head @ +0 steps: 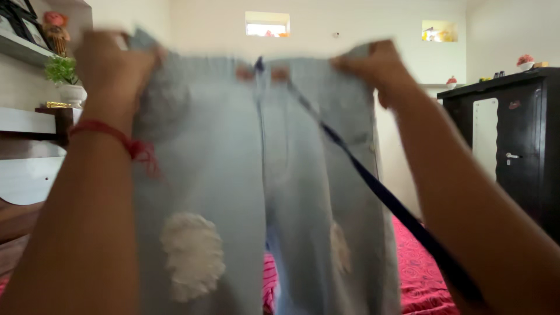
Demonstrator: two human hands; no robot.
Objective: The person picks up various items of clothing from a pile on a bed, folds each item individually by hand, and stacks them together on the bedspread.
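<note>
Above the red bedspread [420,274], pale blue ripped jeans [256,175] held up by the waistband, legs hanging.

Nearest, the left hand [111,64] and right hand [376,67] are each clenched on an upper corner of the waistband, spreading it flat. Soft, limp denim of moderate weight; it likely drapes rather than slips, so the thick waistband looks the firmest hold, away from the frayed white knee patches [192,254]. A dark blue strap [379,186] trails from the waist. Beyond the jeans to the right stands a black cabinet [525,146].
</note>
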